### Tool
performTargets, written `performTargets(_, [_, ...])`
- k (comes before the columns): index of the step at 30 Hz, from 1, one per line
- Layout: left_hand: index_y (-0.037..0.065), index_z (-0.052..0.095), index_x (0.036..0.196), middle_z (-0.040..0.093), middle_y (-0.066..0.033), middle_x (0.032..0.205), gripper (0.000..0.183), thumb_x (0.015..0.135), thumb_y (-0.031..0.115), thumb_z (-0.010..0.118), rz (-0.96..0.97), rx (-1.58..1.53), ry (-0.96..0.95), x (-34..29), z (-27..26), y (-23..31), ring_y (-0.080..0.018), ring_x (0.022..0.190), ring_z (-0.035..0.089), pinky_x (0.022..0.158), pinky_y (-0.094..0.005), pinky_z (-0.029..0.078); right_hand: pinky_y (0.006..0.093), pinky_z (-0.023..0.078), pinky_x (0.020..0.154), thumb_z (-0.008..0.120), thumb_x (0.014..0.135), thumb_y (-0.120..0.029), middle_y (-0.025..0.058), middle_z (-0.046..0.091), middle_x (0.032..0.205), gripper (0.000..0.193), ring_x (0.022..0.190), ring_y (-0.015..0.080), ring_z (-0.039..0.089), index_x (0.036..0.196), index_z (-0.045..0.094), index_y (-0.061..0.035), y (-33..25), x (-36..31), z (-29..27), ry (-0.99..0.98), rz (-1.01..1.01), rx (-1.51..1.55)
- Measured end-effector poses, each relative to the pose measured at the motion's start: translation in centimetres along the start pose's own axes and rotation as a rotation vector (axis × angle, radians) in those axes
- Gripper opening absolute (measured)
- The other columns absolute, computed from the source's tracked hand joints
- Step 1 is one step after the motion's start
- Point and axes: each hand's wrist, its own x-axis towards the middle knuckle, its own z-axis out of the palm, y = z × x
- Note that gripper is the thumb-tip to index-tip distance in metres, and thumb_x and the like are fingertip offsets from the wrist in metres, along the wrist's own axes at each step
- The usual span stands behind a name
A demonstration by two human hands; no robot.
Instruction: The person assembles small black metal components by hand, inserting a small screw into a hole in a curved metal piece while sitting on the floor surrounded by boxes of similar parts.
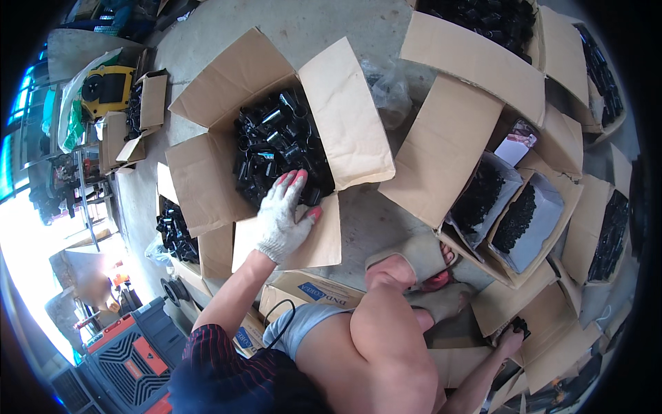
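My left hand, in a white knitted glove with red fingertips, is stretched out over the near edge of an open cardboard box. Its fingertips touch or hover just above the short black tubular parts that fill this box; the fingers look extended and nothing shows in them. At the lower right, my right hand is closed around a small black part, whose exact kind I cannot make out. It is at the flaps of another open carton.
On the right, a carton holds two white inner boxes of small black pieces. More cartons of black parts stand along the right and at the left. An orange-and-grey machine sits lower left. My sandalled feet rest between the cartons.
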Motion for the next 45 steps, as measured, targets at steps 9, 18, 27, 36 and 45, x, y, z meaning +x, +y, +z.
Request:
performTargets(9, [0.014,0.074,0.115,0.070,-0.0079,0.106,0.033,0.082,0.014,0.080,-0.209,-0.307,-0.034,1.3,0.3,-0.1,-0.0319,0.093,0.068,0.085,-0.0423,0.056,0.0493,0.049,0.099,0.067,0.092,-0.037,0.0244,0.070,0.120,0.045,0.118,0.0420,0.064,0.117,0.068,0.0006,-1.8,-1.1,-1.5,-0.046,-0.026,-0.037])
performTargets(18, [0.016,0.074,0.114,0.063,-0.0121,0.120,0.043,0.072,0.015,0.086,-0.008,0.074,0.437,2.6,0.7,-0.8,-0.0363,0.118,0.058,0.103,-0.0493,0.043,0.0482,0.056,0.089,0.058,0.104,-0.037,0.0286,0.063,0.128,0.051,0.111,0.0440,0.066,0.132,0.053,0.0054,4.2,1.6,2.1,0.471,-0.086,0.466])
performTargets(27, [0.003,0.050,0.149,0.036,-0.0259,0.161,0.067,0.093,0.036,0.066,0.081,0.197,0.088,7.2,2.8,-2.1,-0.0424,0.154,0.024,0.126,-0.0590,0.010,0.0261,0.055,0.062,0.053,0.110,-0.033,0.0096,0.063,0.098,0.041,0.080,0.0145,0.062,0.129,0.054,0.0034,-8.0,-9.8,-7.0,0.297,-0.062,1.145])
performTargets(36, [0.013,0.046,0.155,0.032,-0.0227,0.165,0.077,0.088,0.045,0.069,0.123,0.088,0.021,2.4,-1.9,-1.2,-0.0446,0.155,0.021,0.125,-0.0592,0.010,0.0261,0.050,0.058,0.055,0.109,-0.035,0.0051,0.061,0.088,0.038,0.072,0.0117,0.058,0.122,0.060,0.0010,-8.8,-12.6,-6.6,0.250,-0.120,1.107])
performTargets(45, [0.030,0.056,0.148,0.042,-0.0213,0.158,0.066,0.090,0.060,0.066,-0.186,0.395,0.303,11.4,1.0,-10.3,-0.0457,0.151,0.029,0.120,-0.0643,0.021,0.0254,0.050,0.064,0.056,0.108,-0.034,0.0029,0.061,0.094,0.033,0.076,0.0108,0.058,0.125,0.059,-0.0050,-8.8,-15.0,-6.3,0.078,-0.106,1.197])
